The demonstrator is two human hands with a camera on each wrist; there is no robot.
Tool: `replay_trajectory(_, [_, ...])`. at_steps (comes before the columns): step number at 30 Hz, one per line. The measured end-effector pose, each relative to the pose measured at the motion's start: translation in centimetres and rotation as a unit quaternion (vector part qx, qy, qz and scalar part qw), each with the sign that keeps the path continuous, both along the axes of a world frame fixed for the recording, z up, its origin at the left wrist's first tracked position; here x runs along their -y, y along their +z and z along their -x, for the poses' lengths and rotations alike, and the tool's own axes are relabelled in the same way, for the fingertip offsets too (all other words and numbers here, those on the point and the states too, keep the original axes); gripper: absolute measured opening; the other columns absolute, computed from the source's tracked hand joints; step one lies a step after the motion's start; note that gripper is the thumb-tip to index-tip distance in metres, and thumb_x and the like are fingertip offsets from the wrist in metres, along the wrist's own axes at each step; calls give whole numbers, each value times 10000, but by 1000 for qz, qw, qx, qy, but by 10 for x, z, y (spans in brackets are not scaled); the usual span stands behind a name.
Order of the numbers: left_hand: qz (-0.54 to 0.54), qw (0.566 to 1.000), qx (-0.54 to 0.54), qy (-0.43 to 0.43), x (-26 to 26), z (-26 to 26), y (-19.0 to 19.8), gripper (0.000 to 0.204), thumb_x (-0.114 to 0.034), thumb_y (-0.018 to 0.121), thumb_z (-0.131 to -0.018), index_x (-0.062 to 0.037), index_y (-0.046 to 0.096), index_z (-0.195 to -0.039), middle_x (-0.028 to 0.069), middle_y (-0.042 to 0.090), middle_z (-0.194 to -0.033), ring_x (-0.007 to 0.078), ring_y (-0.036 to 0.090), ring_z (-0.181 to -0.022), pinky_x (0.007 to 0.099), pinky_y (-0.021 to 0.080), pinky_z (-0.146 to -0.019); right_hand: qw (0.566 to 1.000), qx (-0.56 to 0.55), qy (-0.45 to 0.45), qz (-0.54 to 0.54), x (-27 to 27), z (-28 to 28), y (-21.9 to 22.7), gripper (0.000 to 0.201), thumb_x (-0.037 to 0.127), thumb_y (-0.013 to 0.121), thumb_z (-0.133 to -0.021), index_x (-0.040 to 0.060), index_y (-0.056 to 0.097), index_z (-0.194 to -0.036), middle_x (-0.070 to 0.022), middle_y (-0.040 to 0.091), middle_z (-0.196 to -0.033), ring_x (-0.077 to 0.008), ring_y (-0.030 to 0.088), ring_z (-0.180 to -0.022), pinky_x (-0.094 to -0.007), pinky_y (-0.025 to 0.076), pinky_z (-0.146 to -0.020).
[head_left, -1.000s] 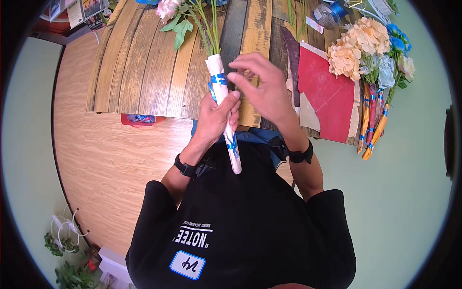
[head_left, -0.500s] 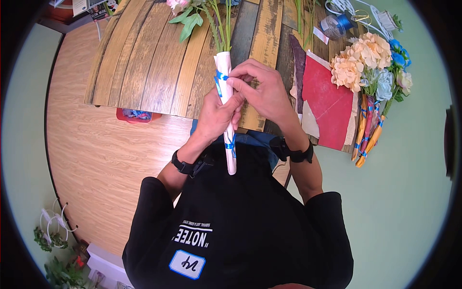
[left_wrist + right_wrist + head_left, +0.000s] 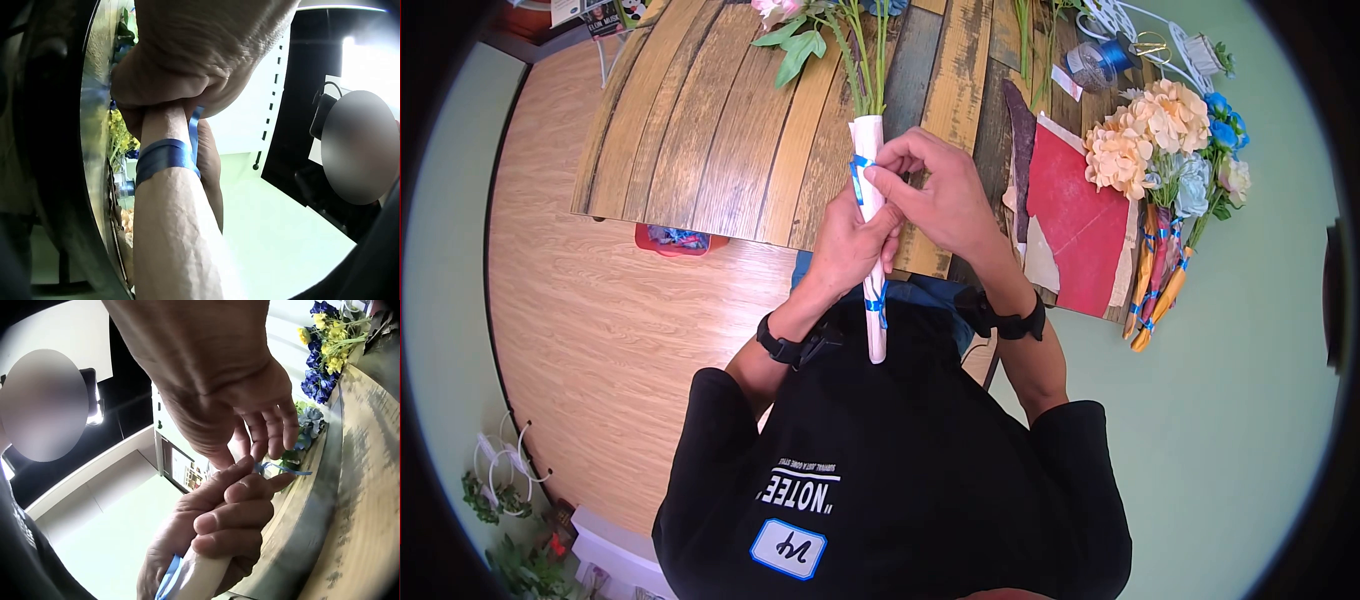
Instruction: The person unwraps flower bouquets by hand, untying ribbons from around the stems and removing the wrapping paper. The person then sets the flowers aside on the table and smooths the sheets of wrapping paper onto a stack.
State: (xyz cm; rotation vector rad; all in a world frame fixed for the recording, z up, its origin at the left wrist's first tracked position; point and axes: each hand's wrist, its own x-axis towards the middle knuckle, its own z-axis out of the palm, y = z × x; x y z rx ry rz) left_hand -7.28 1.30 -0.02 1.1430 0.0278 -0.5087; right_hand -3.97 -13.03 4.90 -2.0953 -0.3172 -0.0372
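Note:
A bouquet with green stems point(image 3: 865, 70) and a pink flower point(image 3: 776, 10) has its lower part rolled in pale paper point(image 3: 876, 345). My left hand point(image 3: 850, 245) grips this wrapped handle around its middle, fingers curled about it in the right wrist view. Near the top of the wrap, my right hand point(image 3: 940, 190) pinches at a blue ribbon point(image 3: 859, 180) with thumb and index finger, its other fingers bent loosely. A second blue ribbon point(image 3: 165, 158) circles the paper below the left hand. Ribbon ends stick out beside the right fingertips in the right wrist view.
To the right on the wooden table point(image 3: 720, 130) lie red paper point(image 3: 1080, 210) and finished-looking bouquets with peach flowers point(image 3: 1160, 120). Behind them is a ribbon spool point(image 3: 1100, 62). A red bin point(image 3: 680, 240) sits below the table's left edge. Blue and yellow flowers point(image 3: 328, 347) appear farther off.
My right hand has come in from slightly apart to the upper ribbon, and its thumb and index finger have closed there. The left hand keeps its grip; the wrapped handle now stands more upright in view.

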Motion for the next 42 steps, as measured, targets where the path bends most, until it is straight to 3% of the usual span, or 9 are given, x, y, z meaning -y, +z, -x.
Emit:
replay_trajectory(11, [-3, 1000, -3, -14, -5, -3, -5, 136, -102, 557, -1020, 13, 487, -1034, 30, 547, -619, 104, 549, -471, 265, 461, -410, 996, -31, -13, -86, -4, -4, -4, 170, 119, 752, -855, -14, 674, -925, -78, 649, -874, -184, 664, -798, -312, 537, -734])
replay_trajectory(13, [-4, 1000, 2, -10, -5, -4, -7, 141, -105, 555, -1020, 13, 483, -1041, 29, 545, -614, 105, 550, -472, 268, 462, -412, 997, 41, -28, 60, -10, -1, -1, 222, 176, 771, -835, 8, 666, -935, -85, 648, -880, -217, 661, -796, -331, 534, -723])
replay_trajectory(20, [-31, 999, 29, 4, -1, -4, -6, 148, -89, 521, -1027, 13, 467, -1119, 33, 552, -636, 101, 535, -468, 243, 458, -420, 993, 14, -57, 105, -15, 1, -1, 229, 207, 757, -831, 17, 646, -895, -93, 642, -876, -257, 658, -782, -347, 516, -688])
replay_trajectory(22, [-23, 999, 30, 4, -1, -4, -6, 165, -85, 518, -1027, 17, 462, -1144, 31, 550, -636, 98, 534, -470, 240, 457, -421, 995, -11, -47, 92, -15, 2, 0, 179, 118, 763, -845, -12, 668, -923, -82, 638, -868, -178, 618, -775, -309, 508, -741])
replay_trajectory(23, [-20, 999, 31, -3, -2, -5, -7, 212, -79, 521, -1025, 38, 444, -1184, 31, 551, -642, 105, 540, -477, 254, 458, -421, 994, -12, -47, 94, -14, 2, -1, 179, 118, 763, -845, -12, 668, -923, -82, 638, -868, -178, 618, -775, -309, 508, -741])
replay_trajectory(28, [-3, 1000, 26, -4, -2, -6, -4, 221, -83, 540, -1028, 49, 457, -1184, 27, 544, -640, 108, 534, -476, 263, 447, -414, 996, -29, -27, -76, -9, -1, -10, 146, 75, 754, -856, -23, 695, -946, -62, 651, -896, -143, 629, -793, -300, 507, -728])
replay_trajectory(33, [38, 999, -25, 8, -4, -8, -4, 163, -141, 594, -1024, -20, 520, -944, 19, 532, -626, 99, 519, -459, 254, 438, -410, 985, -85, -46, -144, -6, 1, -9, 129, 61, 745, -887, -31, 702, -966, -46, 669, -920, -115, 644, -850, -262, 515, -776])
replay_trajectory(36, [60, 997, -34, 16, -6, -9, -5, 190, -149, 607, -1019, -41, 512, -895, 14, 532, -632, 94, 515, -454, 255, 438, -401, 968, -119, -64, -210, -2, 2, -11, 125, 71, 733, -913, -31, 706, -981, -56, 694, -934, -117, 660, -877, -259, 523, -801])
replay_trajectory(42, [80, 994, -71, 23, -9, -9, 0, 179, -136, 617, -1010, -43, 496, -919, 13, 526, -660, 81, 512, -456, 247, 433, -389, 929, -135, -100, -330, 11, -1, -15, 179, 97, 711, -950, -52, 691, -1048, -114, 731, -962, -136, 684, -915, -281, 539, -850])
